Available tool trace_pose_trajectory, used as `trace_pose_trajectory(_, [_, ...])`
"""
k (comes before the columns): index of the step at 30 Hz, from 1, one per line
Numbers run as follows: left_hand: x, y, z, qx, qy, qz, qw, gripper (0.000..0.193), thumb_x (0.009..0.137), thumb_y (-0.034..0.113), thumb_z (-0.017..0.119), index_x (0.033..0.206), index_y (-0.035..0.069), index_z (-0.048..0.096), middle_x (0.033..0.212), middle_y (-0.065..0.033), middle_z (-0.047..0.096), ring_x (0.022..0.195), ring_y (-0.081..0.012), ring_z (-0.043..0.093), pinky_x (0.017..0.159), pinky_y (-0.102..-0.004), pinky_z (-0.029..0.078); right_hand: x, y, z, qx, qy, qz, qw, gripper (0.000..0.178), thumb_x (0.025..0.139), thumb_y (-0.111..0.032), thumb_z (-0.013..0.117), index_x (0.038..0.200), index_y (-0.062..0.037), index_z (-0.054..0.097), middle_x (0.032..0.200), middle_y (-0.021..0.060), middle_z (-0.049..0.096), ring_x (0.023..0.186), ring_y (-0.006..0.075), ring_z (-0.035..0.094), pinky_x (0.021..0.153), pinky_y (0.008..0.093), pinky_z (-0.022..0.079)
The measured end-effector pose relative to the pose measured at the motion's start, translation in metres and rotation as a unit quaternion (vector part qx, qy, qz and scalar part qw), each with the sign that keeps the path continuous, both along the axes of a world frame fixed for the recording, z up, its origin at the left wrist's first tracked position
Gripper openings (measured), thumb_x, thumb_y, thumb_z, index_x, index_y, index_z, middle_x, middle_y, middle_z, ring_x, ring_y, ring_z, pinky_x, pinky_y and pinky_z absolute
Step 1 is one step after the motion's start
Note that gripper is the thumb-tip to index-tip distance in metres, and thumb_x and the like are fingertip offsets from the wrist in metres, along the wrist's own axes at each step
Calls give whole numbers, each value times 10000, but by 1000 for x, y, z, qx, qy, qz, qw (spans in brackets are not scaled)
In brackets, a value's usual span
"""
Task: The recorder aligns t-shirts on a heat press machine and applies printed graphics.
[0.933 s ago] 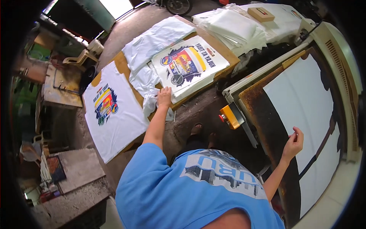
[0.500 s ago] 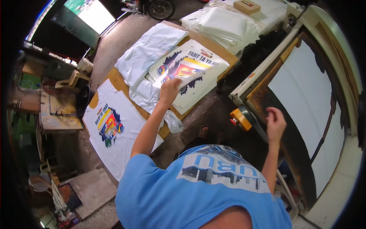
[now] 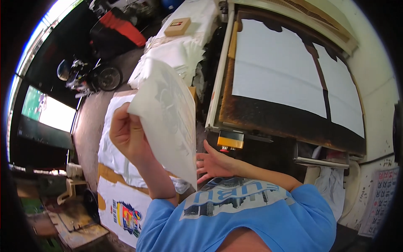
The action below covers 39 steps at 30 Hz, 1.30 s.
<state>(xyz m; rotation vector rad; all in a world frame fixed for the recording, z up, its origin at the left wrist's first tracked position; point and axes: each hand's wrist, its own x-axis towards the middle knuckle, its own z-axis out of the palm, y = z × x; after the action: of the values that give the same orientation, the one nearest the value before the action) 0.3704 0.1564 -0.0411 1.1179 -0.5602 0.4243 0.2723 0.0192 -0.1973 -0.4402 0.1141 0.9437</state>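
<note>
My left hand pinches the upper left edge of a printed paper sheet, raised in front of me and curving down. Its print shows faintly through the pale back. Close to the sheet's lower right edge is my right hand, fingers spread and thumb up; whether it touches the paper I cannot tell. A white T-shirt with a colourful print lies at the lower left, beside more white cloth. On the right, white pieces lie on the dark, scorched bed of a large press.
A yellow box with a red button sticks out from the press's near corner. Beyond the sheet, a white-covered table bears stacked paper and a small cardboard box. A motorcycle stands at the far left; a calendar hangs at right.
My left hand has lifted a printed sheet off the pile and brought it up close. My right hand has moved from beside the press toward the sheet, fingers spreading. The view has turned right.
</note>
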Motion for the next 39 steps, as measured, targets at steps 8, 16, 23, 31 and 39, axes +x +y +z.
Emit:
trace_pose_trajectory(8, [27,-95,20,-85,-66,-108,988,115,838,21,550,923,-57,556,847,-88,606,733,-98,560,690,-211,446,37,-122,42,61,-67,-362,928,484,859,-199,523,1260,4,344,1210,167,470,1097,261,490,955,409,381])
trace_pose_trajectory(16, [83,-221,-59,181,140,-156,961,173,847,64,558,987,-37,557,720,-24,574,615,-85,537,567,-213,438,40,-354,70,-416,-215,-615,635,583,722,-142,688,1187,40,387,1091,134,534,980,214,544,856,318,430])
trace_pose_trajectory(23, [120,-338,-168,346,151,-191,906,214,833,63,535,1040,40,586,658,-53,580,597,-94,561,549,-226,463,60,-477,10,-580,-119,-589,551,735,646,-197,756,1198,62,346,1036,187,543,940,236,563,798,319,458])
trace_pose_trajectory(31, [130,-375,-209,437,198,-137,867,169,808,65,523,924,-13,618,614,-60,588,551,-105,574,510,-230,456,15,-508,-24,-563,68,-531,630,710,693,-173,702,1246,68,326,977,158,577,724,208,604,575,318,493])
trace_pose_trajectory(39, [96,-421,-166,349,-70,-179,917,154,799,-14,540,925,13,625,753,-59,630,649,-115,584,574,-240,464,-1,-535,-56,-641,8,-588,493,330,704,5,613,1025,61,561,807,88,626,662,129,586,584,235,460])
